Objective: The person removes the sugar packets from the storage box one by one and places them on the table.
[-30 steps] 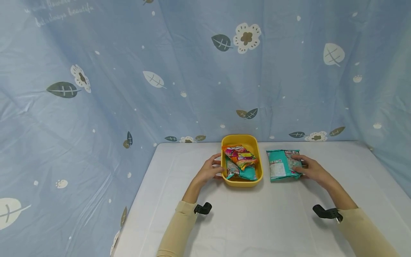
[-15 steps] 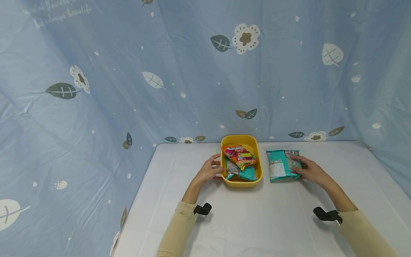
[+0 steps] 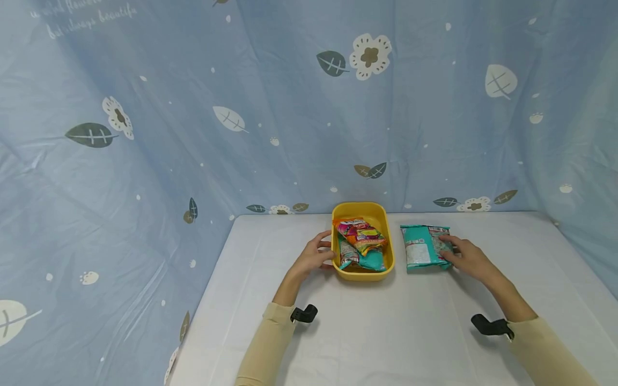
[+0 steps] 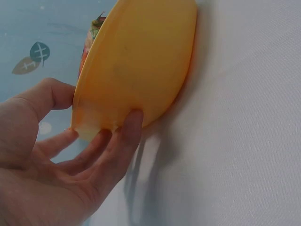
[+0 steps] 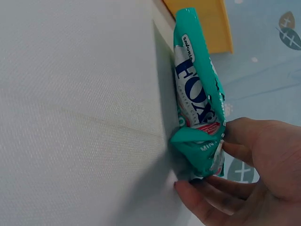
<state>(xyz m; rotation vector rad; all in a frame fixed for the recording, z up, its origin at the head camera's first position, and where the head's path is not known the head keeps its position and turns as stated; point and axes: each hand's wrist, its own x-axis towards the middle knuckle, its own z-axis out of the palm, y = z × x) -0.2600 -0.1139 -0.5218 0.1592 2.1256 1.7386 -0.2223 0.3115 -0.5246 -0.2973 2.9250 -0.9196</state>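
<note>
A yellow plastic bin (image 3: 363, 277) stands on the table with candy bags inside. My left hand (image 3: 309, 259) holds its left side, the thumb at the rim and the other fingers against the outer wall. Inside, a red and orange candy bag (image 3: 361, 236) lies across a teal candy bag (image 3: 372, 260). To the right of the bin, a teal bag of Fox's mints (image 3: 419, 246) lies flat on the table. My right hand (image 3: 475, 261) pinches its right edge, thumb above and fingers low beside the table in the right wrist view (image 5: 197, 94).
The white-covered table (image 3: 381, 338) runs back to a blue patterned curtain (image 3: 299, 107), which also hangs along the left side. A narrow gap separates the bin from the mint bag.
My right hand has shifted very slightly at the bag's edge. The bin, the bags and my left hand stay in place.
</note>
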